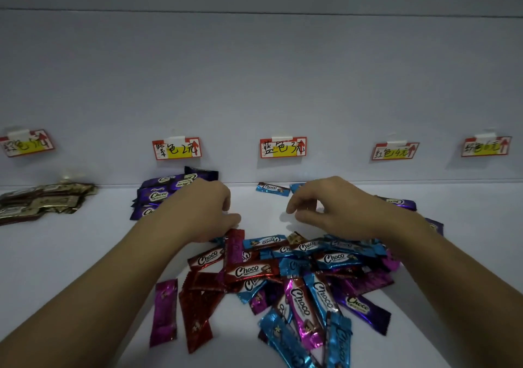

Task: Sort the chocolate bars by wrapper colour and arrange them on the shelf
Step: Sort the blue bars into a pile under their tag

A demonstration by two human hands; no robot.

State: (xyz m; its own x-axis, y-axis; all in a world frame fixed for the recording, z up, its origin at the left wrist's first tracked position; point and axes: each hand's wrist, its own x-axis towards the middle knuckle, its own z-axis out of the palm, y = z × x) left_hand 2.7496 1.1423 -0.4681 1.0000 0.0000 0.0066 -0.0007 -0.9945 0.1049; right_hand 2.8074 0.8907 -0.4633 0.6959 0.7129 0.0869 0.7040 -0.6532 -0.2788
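A mixed heap of chocolate bars (285,277) in red, blue, magenta and purple wrappers lies on the white shelf (85,254) in front of me. A purple stack (158,195) sits at the back under the second label. Two blue bars (272,188) lie under the blue label (283,147). Gold bars (42,200) are piled at the far left. My left hand (203,212) hovers at the heap's far edge, fingers curled down, touching a red bar's end (236,234). My right hand (334,209) hangs over the far right of the heap, fingers loosely curled, holding nothing visible.
Several price labels are taped to the back wall, among them a red one (394,150) and one at the far right (485,146). Two purple bars (402,202) lie behind my right wrist. Bare shelf surface lies at the left front and far right.
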